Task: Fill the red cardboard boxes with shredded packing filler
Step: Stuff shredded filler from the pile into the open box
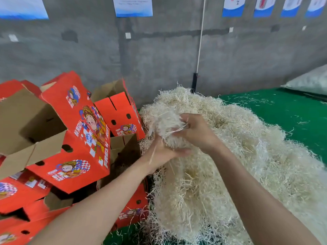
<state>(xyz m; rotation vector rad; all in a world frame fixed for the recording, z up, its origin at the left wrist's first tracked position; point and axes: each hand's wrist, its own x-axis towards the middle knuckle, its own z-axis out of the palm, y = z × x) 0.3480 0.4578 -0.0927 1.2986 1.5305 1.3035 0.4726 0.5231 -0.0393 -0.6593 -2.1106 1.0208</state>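
**Scooping Up the Fluffy Filler**

On my left is a messy heap of red cardboard boxes point(76, 138) with brown insides. Each one has a cartoon face on it and some writing, but the words are too blurry for me to read. One open brown-sided box point(123, 152) sits just beside my hands. It is dark inside, so I cannot tell if anything is in it.

My left hand point(163, 152) cups a clump of pale, stringy shredded packing filler point(168, 128) from below, with my thumb up its side. My right hand point(196, 131) has its grip clamped on top of the clump, fingers curled into the strands.

The clump touches the big pale filler pile point(238, 165), which lies on a green mat point(283, 110).

I think this stuff is light, soft and springy. The strands tangle and bits may drop off. It is best to scoop from under and squeeze gently from both sides.

Far right lies a whitish sack point(311, 80). The blue-and-white wall papers point(132, 6) are too fuzzy to read.
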